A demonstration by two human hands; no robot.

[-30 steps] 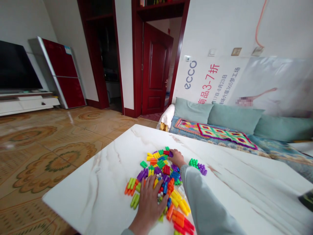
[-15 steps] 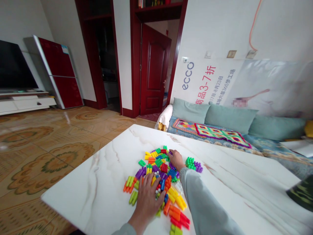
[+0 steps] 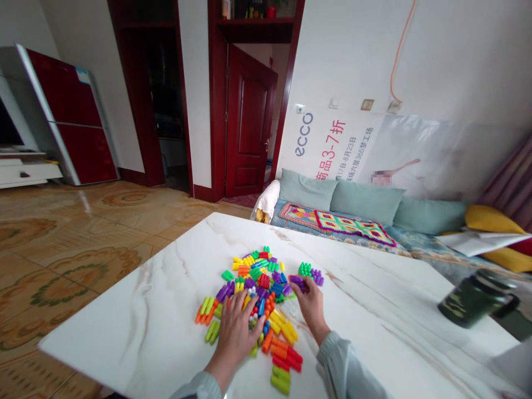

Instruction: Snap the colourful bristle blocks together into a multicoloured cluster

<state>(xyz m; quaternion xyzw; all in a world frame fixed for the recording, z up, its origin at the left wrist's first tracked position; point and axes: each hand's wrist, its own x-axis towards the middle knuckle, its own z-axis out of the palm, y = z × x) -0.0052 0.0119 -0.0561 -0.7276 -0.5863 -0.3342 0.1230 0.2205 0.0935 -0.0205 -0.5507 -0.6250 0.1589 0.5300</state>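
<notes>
A loose pile of colourful plastic toy blocks (image 3: 264,281), each with finger-like prongs, spreads over the white marbled table (image 3: 158,310). My left hand (image 3: 236,327) rests over the near left part of the pile, fingers spread, hiding some pieces. To the right of the pile, my right hand (image 3: 311,302) pinches a purple block (image 3: 299,281) between thumb and fingers. Just beyond that hand sit a green block cluster (image 3: 305,269) and a purple block cluster (image 3: 317,277). Yellow blocks (image 3: 283,327), red blocks (image 3: 293,359) and a lime-green block (image 3: 280,380) lie towards me.
A dark green camouflage mug (image 3: 474,299) with a handle stands at the table's right side. Behind the table is a sofa with pale green cushions (image 3: 366,199) and a crocheted cover (image 3: 353,226). A red fridge (image 3: 77,119) stands at the far left.
My right hand has come from the far side of the pile back to its right, now with a purple block in its fingers. My left hand stays over the pile. The view has turned right.
</notes>
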